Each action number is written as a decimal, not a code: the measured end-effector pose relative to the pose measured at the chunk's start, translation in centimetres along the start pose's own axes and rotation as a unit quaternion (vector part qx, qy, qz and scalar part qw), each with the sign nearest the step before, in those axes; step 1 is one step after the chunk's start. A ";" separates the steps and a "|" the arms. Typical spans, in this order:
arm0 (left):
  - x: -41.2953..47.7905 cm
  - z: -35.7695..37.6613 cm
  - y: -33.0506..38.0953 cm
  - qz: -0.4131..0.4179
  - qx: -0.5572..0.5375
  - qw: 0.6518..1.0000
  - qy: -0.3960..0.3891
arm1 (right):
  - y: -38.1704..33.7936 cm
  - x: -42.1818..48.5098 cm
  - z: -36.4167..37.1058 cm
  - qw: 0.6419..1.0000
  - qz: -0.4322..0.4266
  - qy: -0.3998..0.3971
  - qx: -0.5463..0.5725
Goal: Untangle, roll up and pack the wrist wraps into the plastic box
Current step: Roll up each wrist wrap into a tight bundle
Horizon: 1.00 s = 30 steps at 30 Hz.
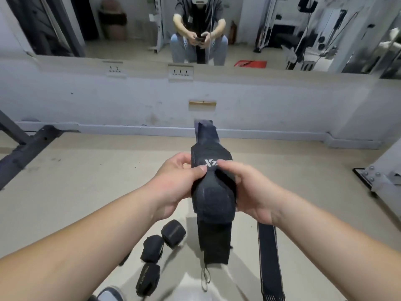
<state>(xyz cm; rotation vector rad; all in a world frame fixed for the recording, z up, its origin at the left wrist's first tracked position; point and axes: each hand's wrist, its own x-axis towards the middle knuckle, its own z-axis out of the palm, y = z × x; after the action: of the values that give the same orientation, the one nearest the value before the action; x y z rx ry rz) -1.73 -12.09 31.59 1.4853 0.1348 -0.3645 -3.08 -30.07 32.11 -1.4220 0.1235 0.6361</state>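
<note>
I have one black wrist wrap [212, 198] up in front of me, gripped from both sides. My left hand [173, 183] pinches its left edge, thumb on top just beside the white lettering; my right hand [256, 192] curls round the right edge, with a fingertip on the same lettering. The wrap is folded over between my hands. One end pokes up and away toward the wall, and the other hangs down with a thin cord at its tip [205, 276] – probably the thumb loop, though it is blurred.

Below my left forearm three rolled wraps lie on the pale floor [65, 192]: one nearest the hanging end [173, 233], a second touching it [152, 248], a third just below that [148, 281]. To the right a long unrolled wrap [269, 257] lies flat and straight – apart from the others. A mirror [130, 25] runs along the wall ahead.
</note>
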 end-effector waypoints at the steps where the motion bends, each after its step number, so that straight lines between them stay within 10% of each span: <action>1: -0.7 0.3 0.2 0.021 0.002 1.000 -0.006 | -0.2 -0.3 0.4 1.000 -0.005 0.028 0.008; 10: -3.2 3.9 -1.5 0.097 0.019 0.994 -0.049 | -0.9 -0.9 1.6 0.976 -0.133 0.153 0.083; 19: -2.0 4.0 -1.6 0.001 0.031 0.990 -0.138 | -2.9 0.1 -0.9 0.955 -0.172 0.174 0.165; 26: -0.2 3.9 -0.3 0.073 -0.050 0.996 0.008 | -2.3 -0.2 -2.0 0.997 0.006 -0.072 0.013; 30: 0.3 2.7 0.7 0.036 -0.088 0.994 0.059 | -0.4 0.4 -1.9 0.994 -0.011 -0.083 -0.075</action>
<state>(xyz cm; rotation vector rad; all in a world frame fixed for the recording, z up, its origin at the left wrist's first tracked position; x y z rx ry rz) -1.60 -14.78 32.38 1.3338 0.2026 -0.2014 -2.03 -31.76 31.97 -1.5062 -0.0735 0.7557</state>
